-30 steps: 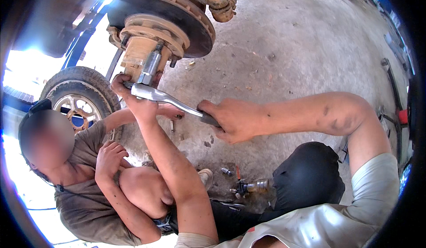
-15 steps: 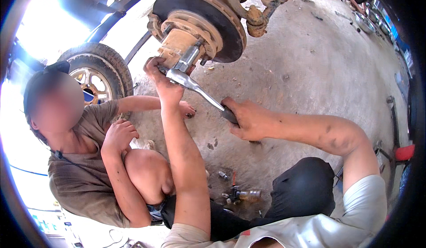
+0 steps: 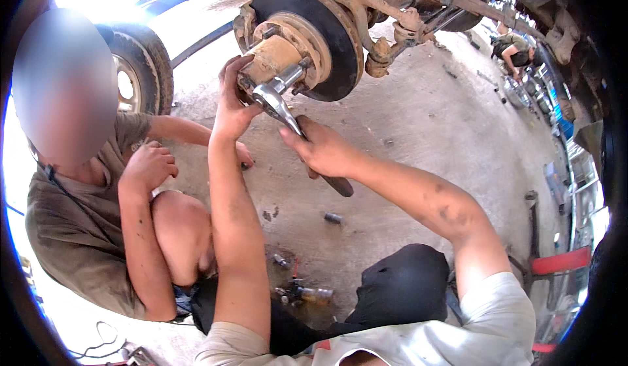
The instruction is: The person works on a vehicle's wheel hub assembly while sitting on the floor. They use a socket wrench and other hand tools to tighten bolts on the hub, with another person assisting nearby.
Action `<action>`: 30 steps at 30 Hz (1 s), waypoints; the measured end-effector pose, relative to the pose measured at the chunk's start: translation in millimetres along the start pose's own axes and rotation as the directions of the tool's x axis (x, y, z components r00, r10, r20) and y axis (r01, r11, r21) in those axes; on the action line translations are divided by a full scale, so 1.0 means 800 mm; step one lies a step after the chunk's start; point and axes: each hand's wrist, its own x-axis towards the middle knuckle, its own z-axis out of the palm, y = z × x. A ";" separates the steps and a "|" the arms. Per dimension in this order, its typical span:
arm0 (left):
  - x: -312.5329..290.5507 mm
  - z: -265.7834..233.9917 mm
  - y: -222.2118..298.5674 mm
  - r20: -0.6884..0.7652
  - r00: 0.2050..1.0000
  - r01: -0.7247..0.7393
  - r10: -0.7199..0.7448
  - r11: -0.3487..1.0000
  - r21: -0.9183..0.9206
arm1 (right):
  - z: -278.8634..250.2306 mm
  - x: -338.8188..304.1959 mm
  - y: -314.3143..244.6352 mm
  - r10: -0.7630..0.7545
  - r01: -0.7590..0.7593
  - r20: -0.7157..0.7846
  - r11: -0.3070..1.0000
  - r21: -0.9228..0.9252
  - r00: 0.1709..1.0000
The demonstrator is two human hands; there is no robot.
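Observation:
My right hand (image 3: 322,146) is wrapped around a ratchet wrench (image 3: 282,109), its dark grip end sticking out below my fingers. A long silver socket (image 3: 289,77) joins the ratchet head to a fastener on the flange of a dusty tan wheel hub (image 3: 273,58). My left hand (image 3: 230,107) curls its fingers over the hub's outer end, with the thumb close to the ratchet head. Behind the flange is a dark brake disc (image 3: 340,45) with a rusty rim.
Another person (image 3: 85,228) crouches at my left, in front of a wheel with a tyre (image 3: 157,71). On the concrete lie a dark socket (image 3: 332,218) and an air tool (image 3: 314,295). A red bar (image 3: 561,261) stands at right; another person (image 3: 513,52) bends down far off.
My right hand has shifted up the wrench toward its head, baring the grip's end. My left hand stays at the hub's end. The whole view has shifted, showing more of the undercarriage.

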 end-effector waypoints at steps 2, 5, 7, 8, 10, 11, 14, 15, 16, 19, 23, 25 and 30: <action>-0.002 0.002 0.006 -0.006 1.000 -0.014 0.014 0.999 0.034 | -0.005 0.011 -0.017 0.052 -0.052 0.012 0.998 0.034 0.999; -0.003 -0.005 0.000 -0.008 1.000 -0.015 0.016 0.997 0.072 | -0.008 0.019 -0.034 0.051 -0.051 -0.010 0.998 -0.025 0.999; -0.007 0.004 -0.007 -0.019 0.998 -0.055 0.054 0.997 -0.048 | -0.009 0.014 -0.043 0.100 -0.102 -0.032 0.992 -0.069 0.994; -0.007 0.006 -0.011 -0.005 0.998 -0.056 0.055 0.995 -0.084 | -0.012 0.015 -0.038 0.053 -0.059 -0.039 0.984 -0.168 0.998; -0.007 0.008 -0.016 -0.004 0.996 -0.089 0.090 0.971 -0.222 | -0.019 0.027 -0.032 -0.047 0.031 -0.043 0.948 -0.317 0.998; -0.007 0.005 -0.027 -0.001 0.995 -0.093 0.095 0.976 -0.199 | -0.016 0.036 -0.024 -0.086 0.063 -0.047 0.931 -0.360 0.995; -0.012 0.000 -0.009 -0.010 1.000 -0.015 0.014 0.987 -0.162 | -0.007 0.025 -0.027 -0.008 -0.017 -0.081 0.953 -0.303 0.997; -0.014 -0.002 0.009 0.056 0.994 0.110 -0.098 0.944 -0.312 | 0.001 0.024 -0.036 0.027 -0.046 -0.078 0.968 -0.246 0.997; -0.017 -0.018 0.024 0.116 0.973 0.228 -0.197 0.873 -0.430 | 0.012 0.028 -0.028 0.022 -0.032 -0.086 0.994 -0.108 0.996; -0.009 -0.022 -0.056 0.108 0.986 0.168 -0.130 0.796 -0.582 | 0.042 0.055 0.018 -0.072 0.102 -0.128 0.965 0.243 0.989; -0.002 0.014 0.001 -0.065 0.955 0.227 -0.290 0.854 -0.469 | 0.065 0.079 0.050 -0.169 0.207 -0.273 0.972 0.114 0.947; 0.003 0.011 0.005 -0.198 0.929 0.245 -0.312 0.922 -0.300 | 0.074 0.073 0.034 -0.343 0.346 -0.377 0.936 -0.062 0.861; 0.009 0.034 -0.029 -0.385 0.897 0.170 -0.216 0.974 -0.149 | 0.072 0.062 0.038 -0.294 0.311 -0.342 0.950 -0.003 0.893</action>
